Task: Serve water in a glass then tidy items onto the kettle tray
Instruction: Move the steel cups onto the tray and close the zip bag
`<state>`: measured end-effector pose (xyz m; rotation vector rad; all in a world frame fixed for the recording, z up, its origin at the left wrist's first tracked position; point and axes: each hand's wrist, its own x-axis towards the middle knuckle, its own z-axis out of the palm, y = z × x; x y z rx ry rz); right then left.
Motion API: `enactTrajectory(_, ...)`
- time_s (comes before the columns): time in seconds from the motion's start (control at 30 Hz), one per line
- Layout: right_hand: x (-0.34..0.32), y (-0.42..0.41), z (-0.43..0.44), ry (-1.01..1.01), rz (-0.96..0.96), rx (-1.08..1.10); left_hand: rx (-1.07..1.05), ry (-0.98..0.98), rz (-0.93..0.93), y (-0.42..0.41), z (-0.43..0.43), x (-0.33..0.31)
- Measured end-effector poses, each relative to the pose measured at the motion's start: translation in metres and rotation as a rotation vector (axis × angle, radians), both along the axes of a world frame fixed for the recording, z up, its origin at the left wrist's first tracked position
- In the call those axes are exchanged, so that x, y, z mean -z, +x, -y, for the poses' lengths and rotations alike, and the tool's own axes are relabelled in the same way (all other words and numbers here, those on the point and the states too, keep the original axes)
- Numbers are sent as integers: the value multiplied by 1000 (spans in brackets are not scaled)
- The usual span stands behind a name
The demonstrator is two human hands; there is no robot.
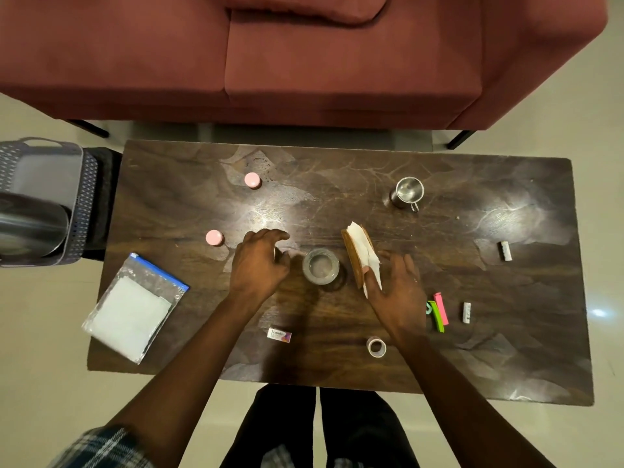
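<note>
While the left hand (260,261) curls palm-down over something small on the dark wooden table (506,366) — what it covers is hidden, so I cannot tell whether it grips — the right hand (396,288) lies spread, fingers loosely apart, its forefinger touching a white napkin (366,255) that sticks out of a wooden holder (353,261). Between the two hands stands the glass (320,266), upright, clear, near the table's middle. Farther off to the right sits a steel mug (408,192). Two pink-capped bottles (214,238) stand to the left, one farther than the other. Off the left edge, beside the table, the kettle (30,228) rests on its patterned tray (84,184). Nearer left lies a zip bag (135,305); near the front edge are a small eraser box (279,334) and a tape roll (376,346).
</note>
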<state>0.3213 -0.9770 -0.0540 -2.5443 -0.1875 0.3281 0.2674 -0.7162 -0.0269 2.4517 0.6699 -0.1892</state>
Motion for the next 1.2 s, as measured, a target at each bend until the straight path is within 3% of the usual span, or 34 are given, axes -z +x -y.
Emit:
enactTrajectory(0.27, -28, -19, -3, 155, -13, -71, -250, -48, -24, -60, -22, -13)
enactTrajectory(0.5, -28, -67, -73, 293, -48, -235, -362, -197, -23, -88, -44, -1)
enactTrajectory(0.63, -12, -89, -120, 300, -168, -282, -370, -244, -11, -84, -65, 20)
enactTrajectory(0.83, 25, -97, -174, 325, -376, -90, -338, -350, -34, -64, -88, 49)
enactTrajectory(1.0, 52, -90, -206, 308, -393, 163, -424, -561, -74, -53, -98, 76)
enactTrajectory(1.2, 71, -74, -222, 242, -456, 221, -453, -724, -110, -44, -97, 98)
